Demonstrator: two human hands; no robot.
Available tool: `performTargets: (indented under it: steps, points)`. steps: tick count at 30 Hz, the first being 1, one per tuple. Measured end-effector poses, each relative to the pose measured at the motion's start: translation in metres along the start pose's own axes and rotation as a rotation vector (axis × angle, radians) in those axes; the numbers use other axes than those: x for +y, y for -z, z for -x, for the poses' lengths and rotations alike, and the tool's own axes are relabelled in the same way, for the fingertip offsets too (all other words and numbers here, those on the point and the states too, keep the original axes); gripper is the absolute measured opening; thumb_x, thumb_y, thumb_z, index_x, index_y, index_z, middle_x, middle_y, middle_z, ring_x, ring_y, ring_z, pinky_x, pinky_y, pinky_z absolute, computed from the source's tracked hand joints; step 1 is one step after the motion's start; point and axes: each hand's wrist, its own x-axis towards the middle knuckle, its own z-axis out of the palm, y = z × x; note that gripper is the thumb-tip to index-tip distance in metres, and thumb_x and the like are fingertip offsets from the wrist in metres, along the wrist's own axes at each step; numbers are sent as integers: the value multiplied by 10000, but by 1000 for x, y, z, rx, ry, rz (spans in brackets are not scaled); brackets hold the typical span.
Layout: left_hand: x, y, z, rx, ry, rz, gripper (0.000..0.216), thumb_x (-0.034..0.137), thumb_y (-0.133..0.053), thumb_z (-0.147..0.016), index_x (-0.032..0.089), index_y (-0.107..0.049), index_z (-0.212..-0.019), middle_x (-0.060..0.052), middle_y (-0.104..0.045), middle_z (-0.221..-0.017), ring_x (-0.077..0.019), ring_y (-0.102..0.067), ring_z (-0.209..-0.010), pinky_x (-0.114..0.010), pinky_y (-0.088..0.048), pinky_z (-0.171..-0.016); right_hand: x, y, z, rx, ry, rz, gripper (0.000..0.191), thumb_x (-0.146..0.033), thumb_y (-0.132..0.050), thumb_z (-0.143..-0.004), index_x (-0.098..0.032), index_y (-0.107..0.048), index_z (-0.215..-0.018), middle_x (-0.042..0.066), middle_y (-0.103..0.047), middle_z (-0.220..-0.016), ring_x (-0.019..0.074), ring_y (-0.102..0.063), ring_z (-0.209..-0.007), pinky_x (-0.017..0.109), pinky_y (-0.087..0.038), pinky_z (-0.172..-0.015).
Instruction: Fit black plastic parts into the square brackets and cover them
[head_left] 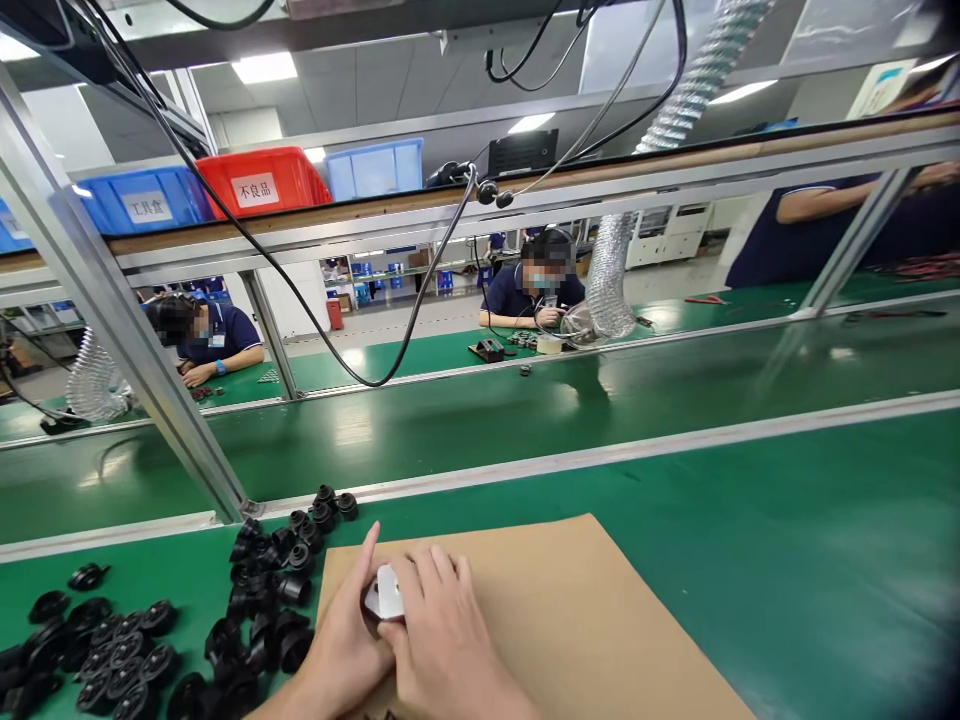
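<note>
My left hand point(341, 640) and right hand point(442, 640) pressed together over brown mat point(570, 620), both closed around small white part point(390, 592); only its top shows between fingers. Left index finger points up, away from me. Black parts point(262, 600) heaped just left of left hand, some touching mat edge; flatter black discs point(105, 650) further left. Green belt point(750, 480) beyond hands. Far past it, two workers point(532, 290) seated at opposite bench, a third's arm point(817, 200) off to right. Red bin point(262, 180) and blue bins point(142, 200) on shelf above.

Both the left hand point(346, 630) and the right hand point(442, 640) are bare, with no gloves, rings or sleeves showing.
</note>
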Motion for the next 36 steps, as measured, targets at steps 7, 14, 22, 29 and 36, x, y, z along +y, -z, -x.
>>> performTargets:
  steps: [7, 14, 22, 29, 36]
  points:
    - [0, 11, 0, -180, -55, 93, 1426, 436, -1013, -695, 309, -31, -1720, -151, -591, -1537, -370, -602, -1360, -508, -438, -1209, 25, 61, -8, -343, 130, -215, 626, -168, -790, -760, -350, -638, -1339, 29, -649, -1191, 262, -634, -1055, 378, -513, -909]
    - [6, 17, 0, -248, 15, 84, 1490, 507, -1019, -666, 292, 15, -1717, -161, -581, -1558, -370, -587, -1382, -535, -368, -1256, 38, 69, -26, -499, 294, -440, 830, -88, -776, -785, -426, -569, -1515, -8, -645, -1490, 283, -530, -1390, 434, -452, -1150]
    - [10, 15, -3, -326, 86, 168, 1455, 356, -1012, -692, 330, 23, -1713, -123, -617, -1513, -325, -688, -1227, -457, -539, -1102, 36, 58, -29, -409, 237, -302, 512, -325, -913, -726, -341, -720, -1200, -2, -766, -1165, 293, -532, -1092, 463, -443, -965]
    - [16, 2, 0, -170, 47, 134, 1424, 263, -995, -665, 292, -40, -1720, -89, -683, -1439, -333, -654, -1297, -483, -446, -1220, 27, 49, -22, -292, 157, -209, 552, -315, -979, -637, -331, -699, -1113, -9, -758, -1076, 278, -484, -1008, 426, -367, -866]
    - [10, -3, 5, -33, 45, -65, 1266, 143, -864, -691, 283, -138, -1719, -99, -662, -1480, -342, -697, -1201, -477, -548, -1116, 12, 30, -9, -119, -9, -175, 448, -236, -937, -659, -283, -651, -1000, -10, -738, -1075, 275, -486, -992, 430, -342, -847]
